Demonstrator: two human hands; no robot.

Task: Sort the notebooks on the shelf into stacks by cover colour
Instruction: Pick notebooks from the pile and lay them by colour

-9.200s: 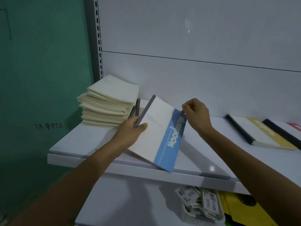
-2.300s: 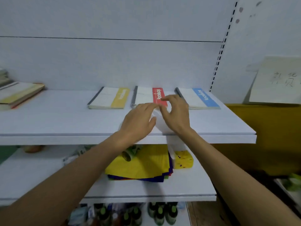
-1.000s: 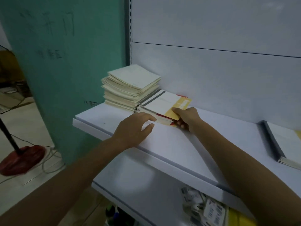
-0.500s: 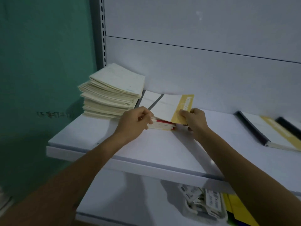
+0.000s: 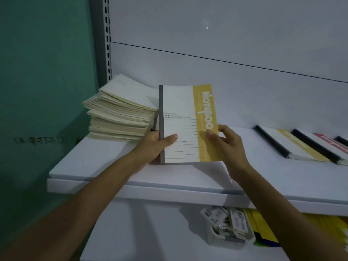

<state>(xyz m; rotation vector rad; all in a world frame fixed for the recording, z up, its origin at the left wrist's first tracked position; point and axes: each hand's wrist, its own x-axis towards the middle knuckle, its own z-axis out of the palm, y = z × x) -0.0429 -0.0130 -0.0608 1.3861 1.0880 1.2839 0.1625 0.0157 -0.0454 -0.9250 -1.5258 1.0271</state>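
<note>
Notebook with a yellow band [image 5: 180,117] stands nearly upright, raised above the shelf [image 5: 131,178], with its grey spine to the left and its cover facing the camera. The left hand [image 5: 154,146] grips the lower part of the spine, thumb flat across the ruled lines of the cover and the other fingers curled behind. The right hand [image 5: 226,144] pinches the lower right edge, thumb on the yellow band, fingers bent behind the book. Just left of it, a tall, uneven stack of cream notebooks [image 5: 120,113] sits at the shelf's left end, near the green wall [image 5: 47,72]. Well to the right, another yellow notebook [image 5: 293,146] and a red notebook [image 5: 331,143] lie flat side by side, each with a dark spine. On the shelf below are a basket of tags [image 5: 226,228] and yellow sheets [image 5: 263,227].
</note>
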